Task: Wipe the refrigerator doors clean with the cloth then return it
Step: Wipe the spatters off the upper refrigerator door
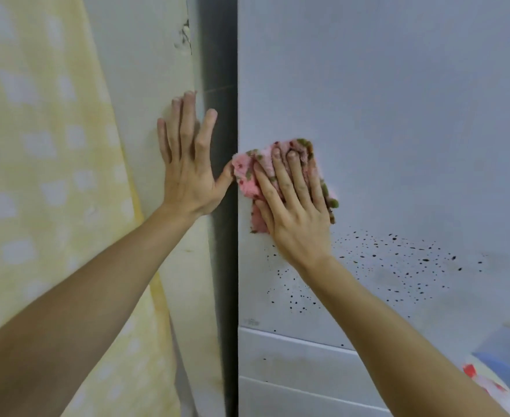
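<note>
The white refrigerator door fills the right half of the view. Many small dark specks dot its lower part. A pink cloth with brownish-green patches lies flat on the door near its left edge. My right hand presses the cloth against the door with straight, spread fingers. My left hand rests flat on the pale wall beside the refrigerator, fingers straight, its thumb reaching to the cloth's left edge.
A dark gap separates wall and refrigerator. A yellow curtain with white patches hangs at left. A seam and a lower door panel run below the specks. A blue rim with a red-and-white thing sits at bottom right.
</note>
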`<move>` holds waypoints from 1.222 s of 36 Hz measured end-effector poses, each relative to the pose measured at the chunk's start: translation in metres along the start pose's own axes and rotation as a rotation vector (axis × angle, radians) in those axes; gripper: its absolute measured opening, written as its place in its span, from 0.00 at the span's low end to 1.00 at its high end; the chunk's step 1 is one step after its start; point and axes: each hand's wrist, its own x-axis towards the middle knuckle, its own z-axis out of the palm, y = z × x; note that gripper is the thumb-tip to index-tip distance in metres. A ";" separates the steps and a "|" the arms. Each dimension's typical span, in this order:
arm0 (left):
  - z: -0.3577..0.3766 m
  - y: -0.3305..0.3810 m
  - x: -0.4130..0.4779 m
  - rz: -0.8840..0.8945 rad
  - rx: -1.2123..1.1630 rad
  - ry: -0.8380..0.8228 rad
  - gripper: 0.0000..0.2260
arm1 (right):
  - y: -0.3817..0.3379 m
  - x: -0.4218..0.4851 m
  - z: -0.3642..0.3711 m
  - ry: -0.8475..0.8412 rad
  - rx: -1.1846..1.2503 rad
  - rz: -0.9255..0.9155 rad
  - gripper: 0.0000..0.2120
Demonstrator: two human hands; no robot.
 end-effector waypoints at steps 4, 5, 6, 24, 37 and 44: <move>0.000 -0.011 -0.020 0.010 -0.005 -0.027 0.36 | -0.013 -0.049 0.005 -0.113 0.005 -0.119 0.31; 0.000 -0.014 -0.025 0.001 0.003 -0.035 0.37 | -0.015 -0.059 0.006 -0.139 0.002 -0.148 0.32; 0.000 -0.016 -0.031 -0.014 0.012 -0.040 0.38 | -0.017 -0.066 0.007 -0.161 0.001 -0.176 0.33; 0.013 -0.013 -0.053 -0.049 0.015 0.028 0.30 | -0.008 -0.027 0.000 -0.095 -0.023 -0.011 0.29; 0.022 -0.016 -0.055 -0.027 0.027 0.096 0.28 | -0.017 -0.154 0.001 -0.491 -0.021 -0.309 0.29; 0.025 -0.014 -0.057 -0.023 0.044 0.111 0.27 | -0.003 -0.119 -0.013 -0.366 0.086 -0.260 0.33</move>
